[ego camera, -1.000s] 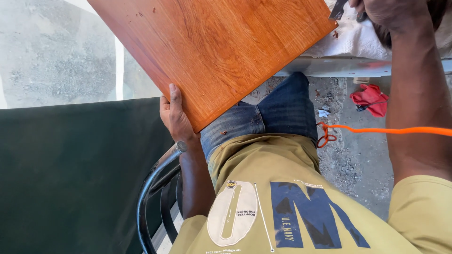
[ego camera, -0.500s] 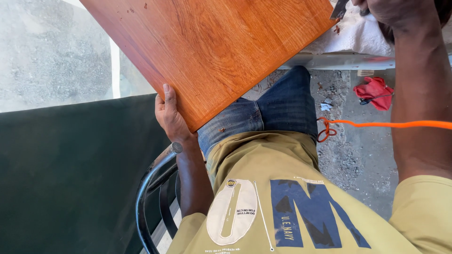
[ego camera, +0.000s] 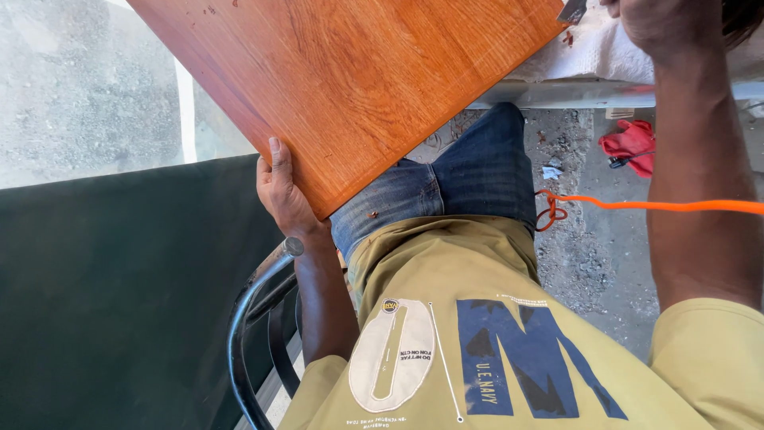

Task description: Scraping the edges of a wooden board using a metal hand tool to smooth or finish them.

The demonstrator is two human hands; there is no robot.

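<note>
**Inspector:** Across the seated person's lap lies the wooden board, reddish-orange and glossy. Its near corner rests over the jeans; its far end runs out of view at the top.

**Clerk:** Orientation?

**Inspector:** The long axis cannot be fixed, since much of the board is cut off. The near corner points down toward the person's lap, and the grain runs diagonally, from lower left to upper right.

**Clerk:** Hands?

**Inspector:** The left hand is clamped on the lower left edge, thumb lying on the top face, fingers tucked beneath and hidden. The right hand is at the board's upper right edge, closed about a small dark tool. Only the tool's tip shows, so I cannot say what kind it is.

**Clerk:** Progress?

**Inspector:** In my judgement, the broad face looks evenly finished. A few dark specks show near the upper left, and small reddish flecks lie by the tool on the white cloth. Work appears confined to that right edge; how much is left I cannot tell.

**Clerk:** Surroundings?

**Inspector:** A pale rail under the cloth, an orange cord across the right forearm, a red rag on the gritty ground, a black metal chair frame at left, beside a dark green sheet.
</note>
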